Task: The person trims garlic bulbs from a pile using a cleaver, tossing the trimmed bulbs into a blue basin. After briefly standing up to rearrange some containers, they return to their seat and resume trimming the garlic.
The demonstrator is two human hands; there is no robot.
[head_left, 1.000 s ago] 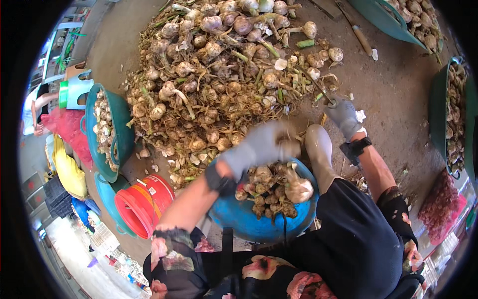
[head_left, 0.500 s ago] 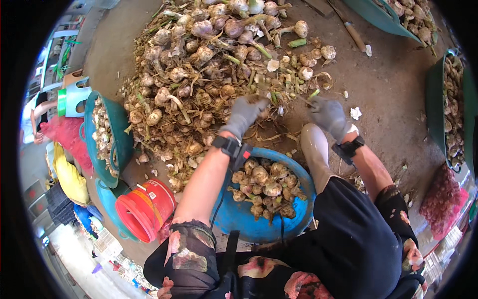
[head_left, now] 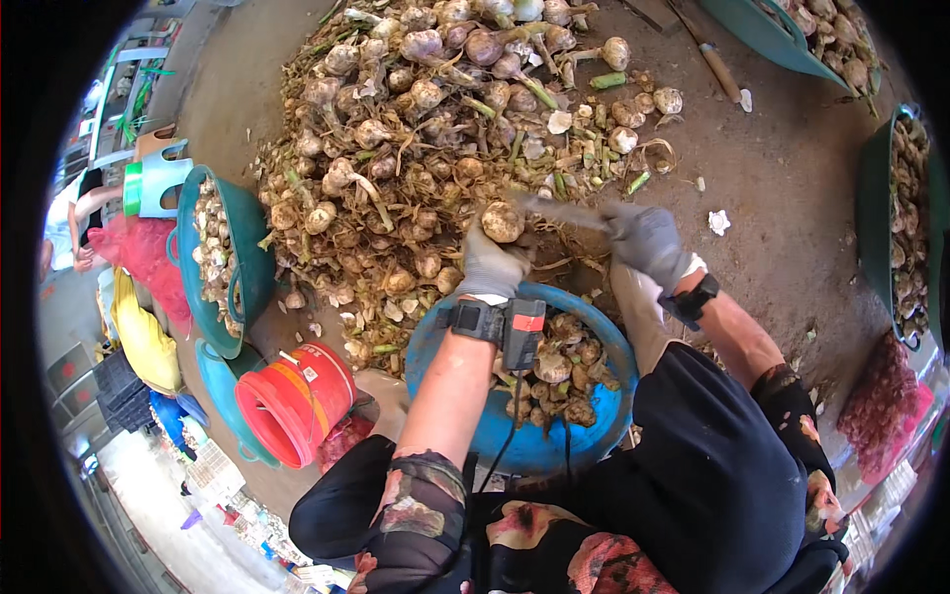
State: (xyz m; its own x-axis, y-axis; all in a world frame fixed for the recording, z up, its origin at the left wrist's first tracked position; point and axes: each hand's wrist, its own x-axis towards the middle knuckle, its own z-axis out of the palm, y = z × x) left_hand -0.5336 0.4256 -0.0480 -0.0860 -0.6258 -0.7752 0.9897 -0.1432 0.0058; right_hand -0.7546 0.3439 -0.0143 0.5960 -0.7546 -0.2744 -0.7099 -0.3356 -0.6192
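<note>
In my gloved left hand [head_left: 495, 262] sits a round garlic bulb [head_left: 503, 222], held above the far rim of the blue basin [head_left: 470, 457]. My gloved right hand [head_left: 648, 243] is closed around a knife [head_left: 564, 211], whose blade points left toward that bulb and is smeared by motion. Several trimmed bulbs [head_left: 554, 368] lie in the basin, partly hidden by my left wrist. Beyond both hands spreads a large heap of garlic [head_left: 396, 158] with roots, stems and dry skins.
At left stand a green tub [head_left: 259, 262] of garlic and a red bucket [head_left: 327, 381]. More garlic fills a dark green tub [head_left: 876, 213] at right and another tub [head_left: 762, 45] at far right. A wooden-handled tool [head_left: 720, 71] lies on the floor near a red net sack's side [head_left: 881, 406].
My left hand has turned and come back toward the basin, and the garlic bulb now shows in it. The knife blade in my right hand now shows, pointing left. The view has shifted slightly.
</note>
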